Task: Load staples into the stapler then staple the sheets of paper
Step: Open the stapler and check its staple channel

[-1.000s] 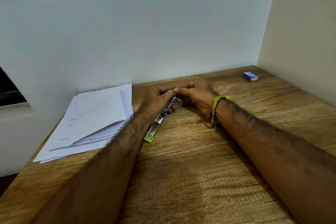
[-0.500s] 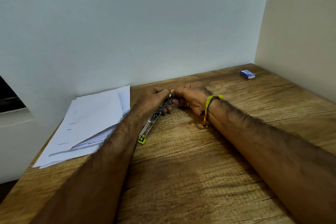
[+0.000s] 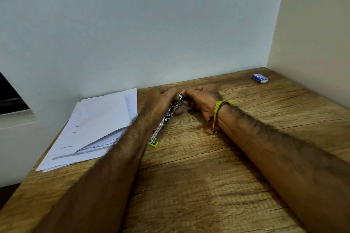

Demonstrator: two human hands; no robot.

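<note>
- Your left hand has its grip clamped around the far half of the stapler, which lies long and narrow on the wooden surface.
- The stapler's yellow-green near end rests on the surface just beside your left forearm; the metal body angles away from you toward your fingers.
- Your right hand meets the stapler's far tip with thumb and fingertips pinched together there; whether a strip of staples sits between them is too small to tell.
- A yellow beaded band circles your right wrist.
- The sheets of paper lie in a loose stack to the left, against the wall, partly under your left forearm.
- A small blue box sits well apart in the far right corner.
</note>
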